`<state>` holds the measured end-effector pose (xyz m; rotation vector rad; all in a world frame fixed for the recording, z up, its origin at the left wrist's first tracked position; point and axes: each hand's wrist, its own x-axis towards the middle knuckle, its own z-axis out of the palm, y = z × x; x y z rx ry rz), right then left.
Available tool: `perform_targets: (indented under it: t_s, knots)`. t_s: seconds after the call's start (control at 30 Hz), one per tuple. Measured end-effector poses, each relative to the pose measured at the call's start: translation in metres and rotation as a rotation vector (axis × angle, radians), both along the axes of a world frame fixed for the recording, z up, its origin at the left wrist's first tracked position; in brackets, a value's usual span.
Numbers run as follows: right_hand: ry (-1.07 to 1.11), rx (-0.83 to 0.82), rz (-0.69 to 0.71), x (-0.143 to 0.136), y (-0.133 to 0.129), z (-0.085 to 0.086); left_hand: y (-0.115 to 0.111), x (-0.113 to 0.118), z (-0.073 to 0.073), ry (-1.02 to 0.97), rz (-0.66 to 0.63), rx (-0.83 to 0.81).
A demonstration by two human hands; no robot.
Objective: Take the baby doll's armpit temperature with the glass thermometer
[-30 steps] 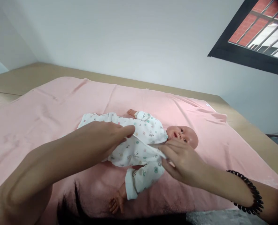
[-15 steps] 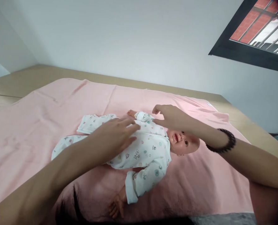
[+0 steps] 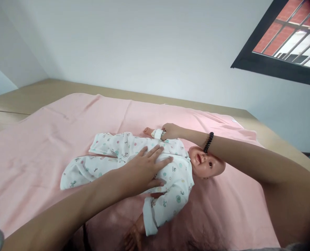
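Note:
A baby doll lies on its back on a pink blanket, its head to the right and its legs to the left. It wears a white printed outfit with turned-back cuffs. My left hand rests flat on the doll's belly, fingers spread. At the doll's far arm, my right hand has its fingers closed round the sleeve near the cuff; the doll's far hand sticks out beyond it. The near doll hand lies toward the front edge. My right forearm partly covers the doll's head.
The blanket covers a wooden platform set against a white wall. At the upper right is a dark-framed window with bars. A black beaded bracelet is on my right wrist.
My left hand has come down onto the doll's belly with its fingers spread. My right hand has moved left and down from above the chest and taken hold of the far sleeve.

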<state>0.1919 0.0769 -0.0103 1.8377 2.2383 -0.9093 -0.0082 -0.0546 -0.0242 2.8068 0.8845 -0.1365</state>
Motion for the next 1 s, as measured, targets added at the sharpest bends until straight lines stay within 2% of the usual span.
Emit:
perform_targets:
  t_s: [0.17,0.27,0.43,0.57,0.63,0.7,0.77,0.83,0.9,1.0]
  knots:
    - [0.218,-0.021,-0.132,0.019,-0.003,0.001,0.000,-0.001,0.003,-0.039,-0.001,-0.058]
    - [0.392,-0.049,-0.149,0.034,-0.006,0.005,0.000,-0.003,0.002,-0.074,-0.006,-0.072]
    - [0.610,-0.186,0.029,0.049,-0.011,0.011,-0.001,-0.005,0.003,-0.067,-0.012,-0.064]
    - [0.623,-0.225,0.173,0.047,-0.014,0.011,0.006,-0.005,0.014,-0.141,-0.042,-0.015]
    - [0.595,-0.232,0.248,0.045,-0.015,0.009,0.015,-0.005,0.017,-0.261,0.005,0.045]
    - [0.558,-0.234,0.316,0.045,-0.017,0.009,0.028,-0.004,0.012,-0.388,0.096,0.144]
    - [0.525,-0.239,0.370,0.046,-0.017,0.009,0.042,-0.004,0.000,-0.460,0.207,0.208]
    - [0.497,-0.249,0.417,0.048,-0.017,0.010,0.054,-0.005,-0.014,-0.490,0.297,0.157]
    - [0.467,-0.249,0.458,0.052,-0.016,0.013,0.062,-0.005,-0.025,-0.521,0.327,0.083]
    - [0.419,-0.214,0.489,0.060,-0.017,0.023,0.067,-0.005,-0.032,-0.589,0.300,0.081]
